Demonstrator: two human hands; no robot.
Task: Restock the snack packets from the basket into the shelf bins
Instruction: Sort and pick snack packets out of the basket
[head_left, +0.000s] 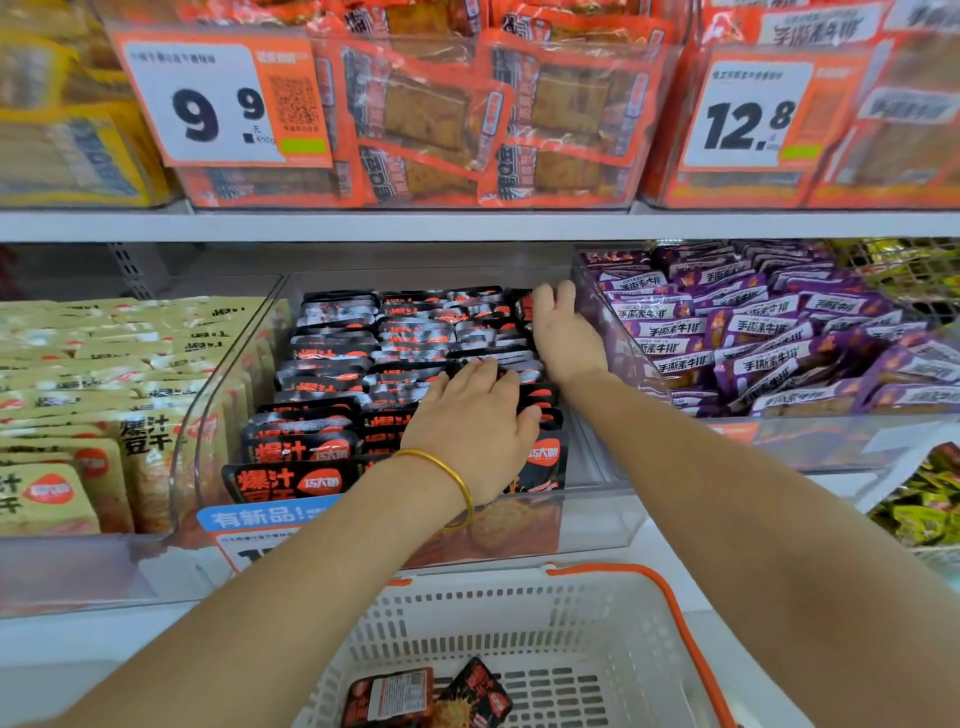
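Rows of black snack packets (332, 364) with orange print fill the clear middle shelf bin (597, 499). My left hand (475, 423), a gold bangle on its wrist, lies flat on the packets at the right side of the bin. My right hand (563, 330) reaches deeper along the bin's right wall, its fingers pressing on packets near the back. Below, a white basket (613, 623) with orange handles holds two black packets (389, 696) at its bottom.
A bin of beige packets (93, 395) sits to the left and a bin of purple packets (769, 332) to the right. The shelf above holds orange packets (467, 114) behind price tags 9.9 and 12.8. More yellow-green packets (919, 509) lie at far right.
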